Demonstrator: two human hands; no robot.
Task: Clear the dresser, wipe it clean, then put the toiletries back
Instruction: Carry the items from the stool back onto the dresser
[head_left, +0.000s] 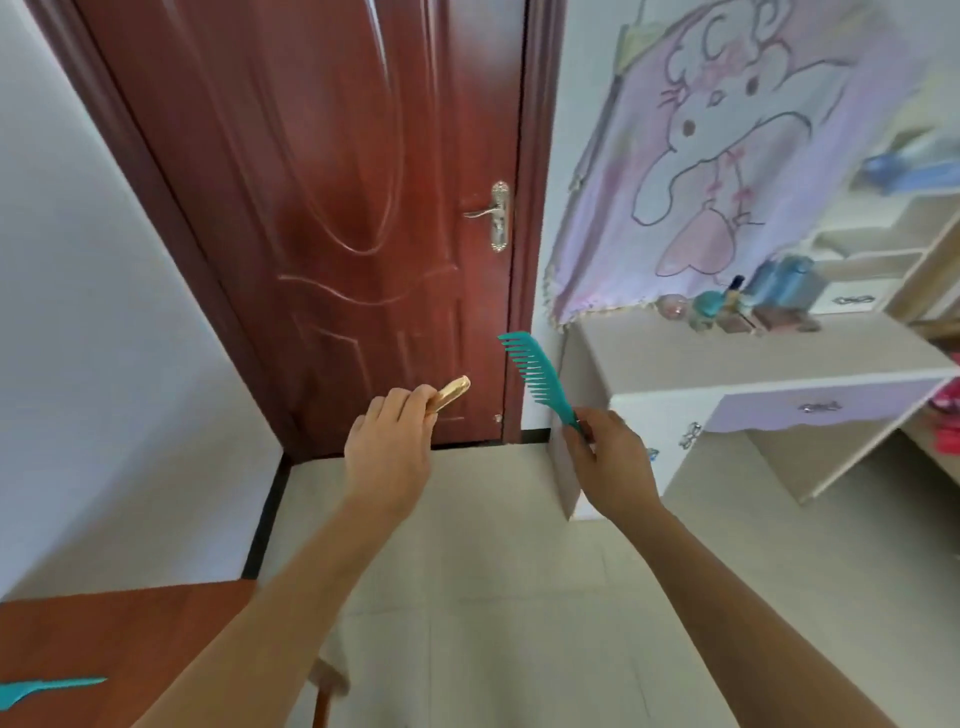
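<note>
Left hand (387, 452): raised in the air left of the dresser (727, 358), back of the hand to the camera, fingers curled together around a small gold object (451, 393).
Gold object: one rounded end sticks out past the fingers and points toward the dresser; what it is cannot be told.
Right hand (610, 457): in front of the dresser's left front corner, thumb and fingers pinched on the handle of a teal comb (535, 374).
Teal comb: wide-toothed, held off the dresser just beside its left edge, tilted up and away from the hand, teeth facing the dresser.
Dresser: pale wood top, bare across the front and middle; a lilac drawer (821, 408) with a metal pull sits under the top.
Toiletries (753, 306): a blurred cluster of bottles, jars and small boxes standing along the back edge of the dresser, toward its right half.
Cloth (727, 156): lilac with a cartoon figure, hanging on the wall behind the dresser, its fringed hem reaching the back of the top.
Shelves (872, 244): pale open shelves rising at the dresser's right end.
Door (322, 208): red-brown, shut, left of the dresser, with a metal handle (488, 212).
Brown table (130, 649): well apart from the dresser, at the lower left corner of the view.
Second comb (47, 690): teal with a thin pointed tail, lying flat on the brown table.
Floor (493, 571): pale tiles between the table and the dresser.
</note>
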